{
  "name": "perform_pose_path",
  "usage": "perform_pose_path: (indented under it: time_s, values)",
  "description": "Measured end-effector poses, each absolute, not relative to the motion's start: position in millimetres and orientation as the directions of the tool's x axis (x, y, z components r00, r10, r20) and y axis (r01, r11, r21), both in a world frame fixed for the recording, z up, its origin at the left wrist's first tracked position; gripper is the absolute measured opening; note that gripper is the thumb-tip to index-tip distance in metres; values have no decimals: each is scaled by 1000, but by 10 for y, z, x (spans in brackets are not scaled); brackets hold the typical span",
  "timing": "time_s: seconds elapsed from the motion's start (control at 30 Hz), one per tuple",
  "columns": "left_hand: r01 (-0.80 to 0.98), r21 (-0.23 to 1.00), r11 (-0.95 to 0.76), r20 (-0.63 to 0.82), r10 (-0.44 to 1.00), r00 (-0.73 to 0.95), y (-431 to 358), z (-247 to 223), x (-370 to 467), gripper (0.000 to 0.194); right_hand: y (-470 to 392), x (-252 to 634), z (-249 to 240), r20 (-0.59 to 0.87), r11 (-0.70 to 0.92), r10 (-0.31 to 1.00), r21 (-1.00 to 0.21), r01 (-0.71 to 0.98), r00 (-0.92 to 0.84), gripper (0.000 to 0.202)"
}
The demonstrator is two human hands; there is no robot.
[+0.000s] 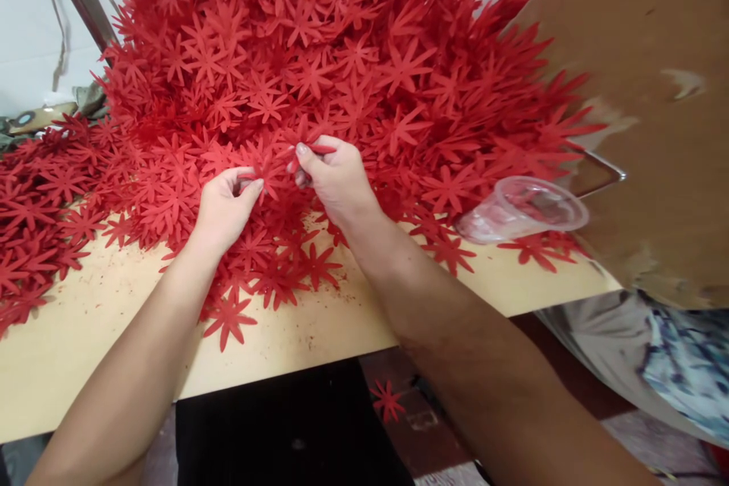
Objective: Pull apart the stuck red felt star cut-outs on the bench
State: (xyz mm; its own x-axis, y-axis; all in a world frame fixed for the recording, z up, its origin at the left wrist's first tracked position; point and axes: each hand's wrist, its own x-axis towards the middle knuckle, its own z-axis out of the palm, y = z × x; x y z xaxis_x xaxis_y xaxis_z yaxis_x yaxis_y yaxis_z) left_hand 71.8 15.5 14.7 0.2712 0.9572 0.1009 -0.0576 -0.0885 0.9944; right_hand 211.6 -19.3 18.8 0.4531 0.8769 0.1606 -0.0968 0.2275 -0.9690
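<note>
left hand (225,205): your thumb and forefinger are pinched narrow on the petal of a red cutout (269,173), just in front of the heap.
right hand (336,175): your thumb and curled fingers close on a second red cutout (323,149), just beside the left hand's.
red heap (307,76): many-petaled cutouts rise in front of you and spread toward you; a smaller pile (34,220) lies to the left.
pale tabletop (142,319): red specks dot the surface near you, between your forearms.
clear plastic cup (512,222): it leans at a tilt on your right, mouth toward the cardboard, red showing through its wall.
cardboard (654,129): the brown sheet stands at right, torn in pale patches, a bent metal rod (607,161) at its edge.
round blue spot (23,119): it sits among clutter at far left, any lettering too small to read.
floor (418,440): one stray cutout (388,400) lies below the table edge, beside your black clothing (279,425).
</note>
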Motion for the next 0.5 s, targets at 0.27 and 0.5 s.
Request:
perform_pose_path:
  time_s: [0.27,0.5]
  values:
    - [-68,984,-164,175,956,234,154,144,708,10,-199,2035,169,122,190,905,-973,-132,408,37]
    - [46,980,-193,177,954,242,125,167,697,27,-224,2039,169,52,124,947,-970,-211,317,16]
